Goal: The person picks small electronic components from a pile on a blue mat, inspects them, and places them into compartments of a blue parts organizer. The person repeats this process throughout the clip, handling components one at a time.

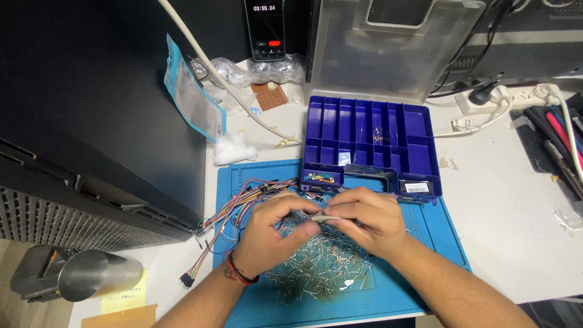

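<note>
- The left hand (267, 234) and right hand (367, 218) meet over the middle of the blue work mat (437, 243), fingers pinched narrow on a short strip of taped components (325, 217) held between them.
- Under the hands a large heap of loose wire-legged components (322, 264) covers the mat's centre; too many to count, and it looks mostly unsorted.
- One blue compartment box (370, 136) stands at the mat's far edge, its clear lid (388, 42) open and upright. Most compartments look empty; a few hold small parts, so by my judgement most of the sorting is left.
- One bundle of coloured jumper wires (225, 212) trails off the mat's left edge.
- One phone (265, 27) stands at the table's far edge, showing a timer.
- One white cotton wad (234, 147) lies beyond the mat's far left corner.
</note>
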